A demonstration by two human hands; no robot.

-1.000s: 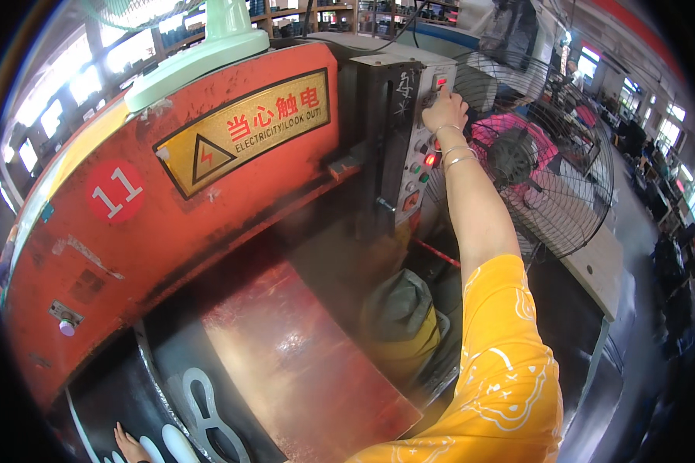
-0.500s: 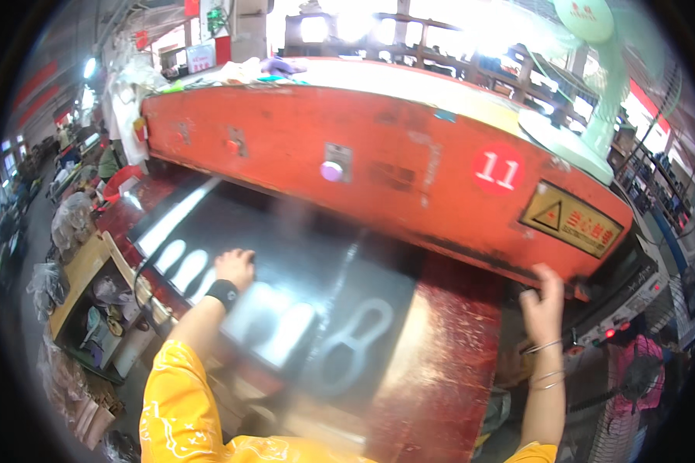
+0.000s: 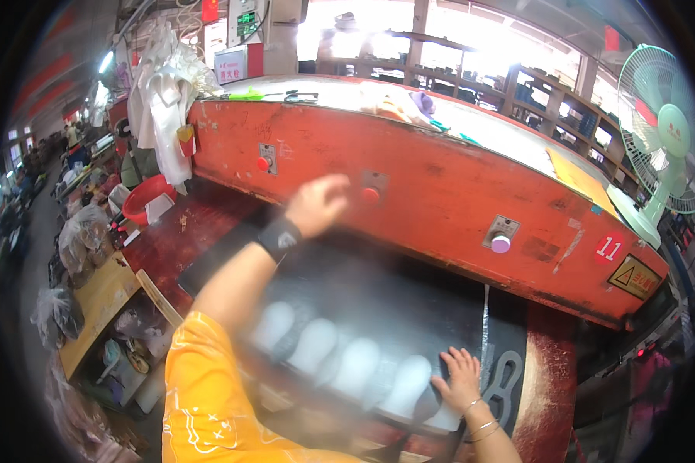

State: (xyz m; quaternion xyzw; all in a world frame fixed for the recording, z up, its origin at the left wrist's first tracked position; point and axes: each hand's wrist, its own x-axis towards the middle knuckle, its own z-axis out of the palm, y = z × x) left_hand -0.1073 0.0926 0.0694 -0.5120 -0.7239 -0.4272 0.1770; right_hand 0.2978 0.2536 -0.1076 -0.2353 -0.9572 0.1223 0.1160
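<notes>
White sole-shaped pieces lie in a slanting row at the lower middle of the frame, blurred by haze or motion, their long axes running away from you and leaning right at the far end. Your right hand is the nearer one to them: its fingers are spread, it grips nothing, and the row's right end lies just left of its thumb. Whether the thumb touches that piece, you cannot tell here. Just right of that hand, past a silver strip, is a grey figure-eight plate, its long axis tipped the same way. All of this rests on a black sheet over the worn red desk.

Farther off, at centre, your left hand is raised, thumb and fingers loosely apart, with nothing seen in it. It is the hand nearer the middle red button, which lies just right of its fingertips on the orange-red press beam. Beyond, at upper right, stands a pale green fan.
</notes>
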